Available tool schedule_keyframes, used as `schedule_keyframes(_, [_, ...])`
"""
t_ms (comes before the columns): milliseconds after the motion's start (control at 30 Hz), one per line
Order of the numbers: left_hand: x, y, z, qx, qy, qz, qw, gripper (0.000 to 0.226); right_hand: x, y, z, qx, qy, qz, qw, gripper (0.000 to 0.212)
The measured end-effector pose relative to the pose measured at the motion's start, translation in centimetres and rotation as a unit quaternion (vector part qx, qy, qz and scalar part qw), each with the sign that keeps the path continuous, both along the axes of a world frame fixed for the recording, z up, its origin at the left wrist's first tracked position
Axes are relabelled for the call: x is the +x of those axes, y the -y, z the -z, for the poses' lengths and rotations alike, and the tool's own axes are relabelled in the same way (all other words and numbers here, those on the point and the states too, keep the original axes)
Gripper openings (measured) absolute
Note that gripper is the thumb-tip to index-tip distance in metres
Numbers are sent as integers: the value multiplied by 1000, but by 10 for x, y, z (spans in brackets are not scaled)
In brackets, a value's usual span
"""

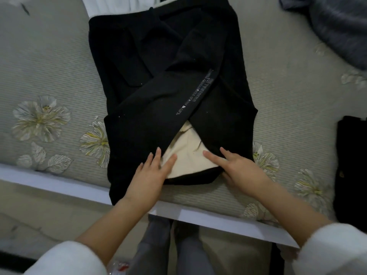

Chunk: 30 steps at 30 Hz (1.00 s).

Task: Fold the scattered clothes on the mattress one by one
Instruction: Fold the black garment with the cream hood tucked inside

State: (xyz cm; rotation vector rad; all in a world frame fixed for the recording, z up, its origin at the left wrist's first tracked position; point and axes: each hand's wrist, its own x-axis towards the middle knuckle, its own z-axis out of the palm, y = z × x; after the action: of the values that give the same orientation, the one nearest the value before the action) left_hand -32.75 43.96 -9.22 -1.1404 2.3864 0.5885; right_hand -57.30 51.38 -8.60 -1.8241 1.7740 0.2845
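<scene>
A black sweatshirt (158, 66) lies flat in the middle of the flowered mattress (49, 66), its sleeves crossed over the body and its cream lining (188, 157) showing at the near end. Both hands rest there, a little apart. The left hand (149, 175) presses flat with straight fingers, and the right hand (242, 169) lays two straight fingers on the lining. Another dark garment (351, 155) lies at the right edge.

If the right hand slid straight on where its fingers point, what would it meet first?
The right hand rests on the cream lining; past that, probably the edge of the printed black sleeve.
</scene>
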Motion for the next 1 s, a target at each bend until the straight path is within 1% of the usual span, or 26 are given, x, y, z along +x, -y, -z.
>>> schedule_keyframes(33, [0, 4, -8, 3, -9, -10, 1000, 81, 0, 3, -10, 5, 5, -3, 1000, 66])
schedule_keyframes(100, [2, 9, -24, 6, -21, -16, 1000, 79, 2, 5, -29, -15, 14, -11, 1000, 61])
schedule_keyframes(167, [6, 9, -44, 9, -5, 0, 1000, 79, 3, 2, -49, -22, 28, -16, 999, 58])
schedule_keyframes(200, [9, 6, -52, 16, 6, 14, 1000, 78, 4, -1, -58, -5, 35, -20, 999, 56])
schedule_keyframes(300, [18, -10, -71, 91, 23, 41, 995, 73, 10, -12, -76, 88, 83, -32, 992, 51])
schedule_keyframes(333, [21, -16, -75, 133, 24, 45, 990, 70, 13, -17, -79, 124, 104, -35, 986, 48])
schedule_keyframes(400, [27, -25, -83, 243, 17, 42, 969, 61, 16, -25, -81, 200, 134, -40, 970, 36])
schedule_keyframes(467, [34, -29, -91, 323, 22, 46, 945, 50, 16, -32, -81, 293, 166, -32, 941, 22])
schedule_keyframes(533, [39, -28, -97, 364, 59, 51, 928, 44, 18, -33, -82, 384, 209, -4, 899, 14])
schedule_keyframes(567, [41, -26, -99, 375, 70, 52, 923, 44, 19, -32, -84, 412, 217, 10, 885, 11])
schedule_keyframes(600, [42, -22, -100, 381, 73, 51, 920, 44, 20, -29, -85, 418, 207, 18, 885, 7])
schedule_keyframes(633, [42, -17, -101, 377, 66, 46, 923, 45, 20, -23, -87, 403, 186, 22, 896, 8])
schedule_keyframes(667, [42, -9, -101, 364, 52, 35, 929, 44, 19, -16, -89, 373, 159, 21, 914, 15])
schedule_keyframes(700, [41, 1, -101, 342, 33, 19, 939, 43, 17, -7, -91, 342, 130, 20, 930, 21])
schedule_keyframes(767, [38, 25, -98, 292, -15, -15, 956, 47, 9, 14, -98, 283, 75, 32, 956, 26])
schedule_keyframes(867, [27, 57, -93, 234, -88, -27, 968, 54, -6, 44, -110, 158, -19, 73, 985, 33])
schedule_keyframes(900, [23, 67, -91, 214, -99, -27, 971, 55, -11, 52, -113, 106, -41, 98, 989, 39])
schedule_keyframes(933, [20, 76, -89, 196, -103, -30, 975, 57, -18, 59, -112, 55, -43, 136, 988, 44])
schedule_keyframes(967, [16, 85, -87, 180, -105, -36, 977, 58, -25, 64, -111, 11, -18, 192, 981, 49])
schedule_keyframes(1000, [14, 94, -84, 166, -105, -44, 979, 59, -33, 66, -108, -17, 37, 265, 963, 53])
